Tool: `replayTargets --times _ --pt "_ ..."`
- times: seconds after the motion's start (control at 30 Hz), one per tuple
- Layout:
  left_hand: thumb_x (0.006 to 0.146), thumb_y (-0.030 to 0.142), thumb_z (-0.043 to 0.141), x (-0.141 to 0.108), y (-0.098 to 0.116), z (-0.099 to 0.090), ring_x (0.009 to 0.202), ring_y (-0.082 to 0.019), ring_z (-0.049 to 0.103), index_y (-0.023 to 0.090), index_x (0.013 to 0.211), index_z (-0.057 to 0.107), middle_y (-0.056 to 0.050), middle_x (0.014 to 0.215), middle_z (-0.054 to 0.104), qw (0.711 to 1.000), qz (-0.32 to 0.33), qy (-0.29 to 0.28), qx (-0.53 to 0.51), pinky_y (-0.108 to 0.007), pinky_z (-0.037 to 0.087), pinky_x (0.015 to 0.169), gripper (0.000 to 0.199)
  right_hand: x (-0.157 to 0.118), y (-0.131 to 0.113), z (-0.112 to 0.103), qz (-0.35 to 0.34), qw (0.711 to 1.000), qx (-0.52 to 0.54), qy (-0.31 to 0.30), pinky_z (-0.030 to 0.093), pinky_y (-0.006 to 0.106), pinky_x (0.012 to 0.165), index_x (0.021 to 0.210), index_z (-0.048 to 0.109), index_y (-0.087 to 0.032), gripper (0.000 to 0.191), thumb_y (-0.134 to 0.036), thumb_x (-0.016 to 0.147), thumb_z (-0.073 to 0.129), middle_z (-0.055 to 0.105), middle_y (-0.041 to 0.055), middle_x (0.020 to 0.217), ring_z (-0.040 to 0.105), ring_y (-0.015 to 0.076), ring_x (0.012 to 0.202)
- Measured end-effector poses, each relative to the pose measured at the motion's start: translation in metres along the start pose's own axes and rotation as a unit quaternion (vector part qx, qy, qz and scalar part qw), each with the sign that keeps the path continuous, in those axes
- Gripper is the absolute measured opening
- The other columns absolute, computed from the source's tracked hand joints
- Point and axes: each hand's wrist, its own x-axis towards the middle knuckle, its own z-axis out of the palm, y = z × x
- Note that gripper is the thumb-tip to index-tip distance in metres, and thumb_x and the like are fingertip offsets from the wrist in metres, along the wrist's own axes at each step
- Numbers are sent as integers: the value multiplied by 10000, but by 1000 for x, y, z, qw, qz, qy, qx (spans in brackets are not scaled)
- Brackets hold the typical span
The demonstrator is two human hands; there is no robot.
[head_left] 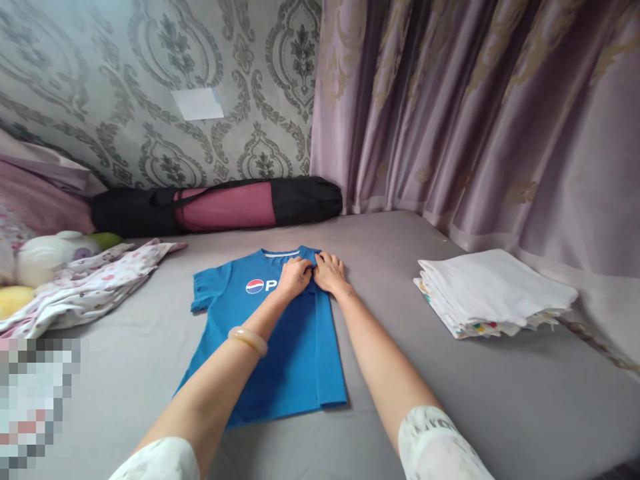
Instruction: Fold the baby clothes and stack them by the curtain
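Blue short-sleeved T-shirt (270, 347) in smooth, matte knit lay face up on a grey-sheeted bed (390, 247), directly before the person, collar away from them, presumably so both hands could reach its shoulder without stretching. Far to its left sat a rounded white plush toy (50, 260), with a rumpled heap of thin printed cloth (120, 273) beside it, its creases soft and loose. Behind, a long black-and-pink cylindrical bag (225, 207) rested along the patterned wallpaper (175, 147), perhaps put there to leave the middle free.

The shirt's sleeve on the left (209, 287) was spread outward, and a round red, white and blue logo (255, 287) showed on the chest. The left hand (296, 275), its arm ringed by a glossy, pale bangle (249, 339), had its fingers curled closed on fabric near the right of the collar, seemingly to control that shoulder. Just beside it, the right hand (330, 270) bent its fingers over the shirt's edge, likely steadying it; whether it pinched cloth, I could not tell. Below them, the right side looked turned inward in a long, straight-edged strip (329, 360).

Well apart on the right, a squared stack of white cloths (500, 287) showed layered, slightly uneven edges, near a satiny mauve curtain (450, 120) hanging in deep folds.
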Motion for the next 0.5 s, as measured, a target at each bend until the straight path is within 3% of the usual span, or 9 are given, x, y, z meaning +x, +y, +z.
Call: replayTargets --times 0.23,0.5 --pt "921 226 441 -6 13 -6 1055 -278 555 215 1170 694 -112 1059 641 999 -26 -23 22 -389 424 893 354 5 7 -1 5 1000 16 -5 313 404 1041 1481 386 -251 539 -240 951 291 419 38 1506 388 268 1283" --pt "950 298 440 -6 14 6 1058 -278 524 270 1175 691 -106 1070 615 999 -30 -20 19 -413 389 890 338 7 11 -1 14 999 48 -3 332 411 1059 1484 379 -265 544 -216 947 304 435 22 1504 402 258 1303"
